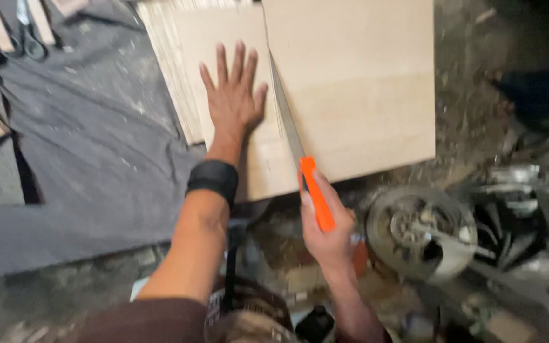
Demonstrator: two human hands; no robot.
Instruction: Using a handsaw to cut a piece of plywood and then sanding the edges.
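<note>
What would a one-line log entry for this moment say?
left hand: flat on board | right hand: grips orange saw | blade in cut

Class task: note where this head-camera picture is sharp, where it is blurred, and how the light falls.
Head view: the left hand flat on the plywood sheet is fairly sharp; the right hand gripping the orange-handled saw is softer; the metal wheel and right-side clutter smear with motion blur; light is soft and even, the top-right corner dark.

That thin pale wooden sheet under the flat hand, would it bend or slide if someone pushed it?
The wooden sheet looks thin at its edge, so it would probably flex if lifted by one end. It lies flat on a stack, so it would likely slide; the left hand presses it flat. The saw in the right hand is cutting it, suggesting soft wood.
</note>
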